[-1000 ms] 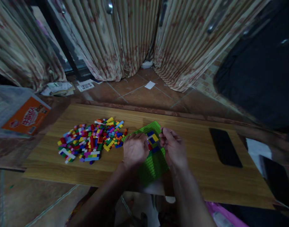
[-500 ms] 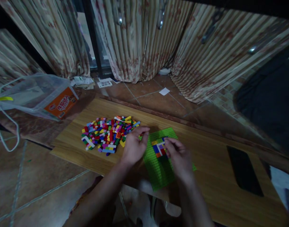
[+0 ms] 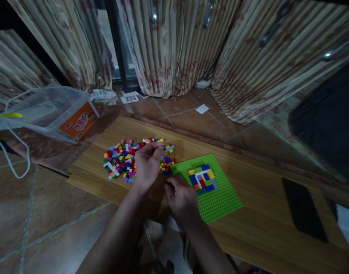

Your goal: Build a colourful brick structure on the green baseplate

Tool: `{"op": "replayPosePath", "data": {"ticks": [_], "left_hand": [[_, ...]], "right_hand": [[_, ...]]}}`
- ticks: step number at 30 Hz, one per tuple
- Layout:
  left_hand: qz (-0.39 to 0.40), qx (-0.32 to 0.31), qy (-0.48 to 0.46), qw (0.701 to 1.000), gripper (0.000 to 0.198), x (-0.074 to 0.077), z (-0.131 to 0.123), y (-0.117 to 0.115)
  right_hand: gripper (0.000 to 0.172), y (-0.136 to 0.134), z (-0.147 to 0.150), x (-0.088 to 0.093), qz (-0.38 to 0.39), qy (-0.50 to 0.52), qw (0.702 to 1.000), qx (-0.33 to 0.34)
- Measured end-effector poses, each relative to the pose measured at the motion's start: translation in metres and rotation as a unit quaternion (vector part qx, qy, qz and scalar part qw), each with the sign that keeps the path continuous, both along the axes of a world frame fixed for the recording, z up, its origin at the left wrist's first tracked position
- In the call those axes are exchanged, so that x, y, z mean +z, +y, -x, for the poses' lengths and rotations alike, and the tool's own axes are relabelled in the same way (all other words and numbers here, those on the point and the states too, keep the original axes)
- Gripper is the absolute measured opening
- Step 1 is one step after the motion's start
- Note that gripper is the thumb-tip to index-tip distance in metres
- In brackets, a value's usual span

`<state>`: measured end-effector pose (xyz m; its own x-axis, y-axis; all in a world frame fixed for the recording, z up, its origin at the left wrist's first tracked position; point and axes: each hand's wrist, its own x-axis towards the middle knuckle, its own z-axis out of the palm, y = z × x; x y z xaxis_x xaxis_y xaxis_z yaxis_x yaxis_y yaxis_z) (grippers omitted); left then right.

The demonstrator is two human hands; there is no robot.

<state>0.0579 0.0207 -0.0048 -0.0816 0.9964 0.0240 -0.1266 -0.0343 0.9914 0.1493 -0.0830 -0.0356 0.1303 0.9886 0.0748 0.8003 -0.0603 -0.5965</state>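
A green studded baseplate lies on a low wooden board. A small square of coloured bricks is pressed onto it. Left of the plate lies a heap of several loose coloured bricks. My left hand hovers over the heap's right side with curled fingers; I cannot see if they pinch a brick. My right hand rests at the plate's near left corner, fingers folded under and touching its edge.
A clear plastic bag holding an orange box sits on the tiled floor at the left. A black phone lies on the board at the right. Striped curtains hang behind, with paper scraps on the floor.
My left hand has moved left from the baseplate onto the brick heap. My right hand has drawn back off the brick square to the plate's near left corner.
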Motion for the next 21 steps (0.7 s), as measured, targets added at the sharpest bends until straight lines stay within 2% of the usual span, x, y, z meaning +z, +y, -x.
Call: {"op": "replayPosePath", "data": {"ticks": [3, 8, 13, 16, 21], "left_hand": [[0.015, 0.007, -0.028, 0.999, 0.015, 0.003, 0.007, 0.001], [0.042, 0.002, -0.083, 0.996, 0.017, 0.005, 0.016, 0.003], [0.06, 0.008, -0.117, 0.991, 0.015, 0.006, 0.023, 0.006], [0.069, 0.015, -0.132, 0.989, 0.014, 0.008, 0.027, 0.007], [0.083, 0.022, -0.163, 0.983, 0.015, 0.01, 0.035, 0.008]], "right_hand": [[0.019, 0.007, 0.004, -0.004, -0.015, 0.027, 0.999, -0.013], [0.022, 0.014, 0.006, -0.001, -0.063, 0.134, 0.989, -0.026], [0.031, 0.02, -0.006, 0.004, -0.105, 0.133, 0.983, -0.073], [0.042, 0.024, -0.013, -0.001, -0.094, 0.141, 0.982, -0.088], [0.051, 0.033, -0.019, -0.012, -0.068, 0.186, 0.977, -0.081]]}}
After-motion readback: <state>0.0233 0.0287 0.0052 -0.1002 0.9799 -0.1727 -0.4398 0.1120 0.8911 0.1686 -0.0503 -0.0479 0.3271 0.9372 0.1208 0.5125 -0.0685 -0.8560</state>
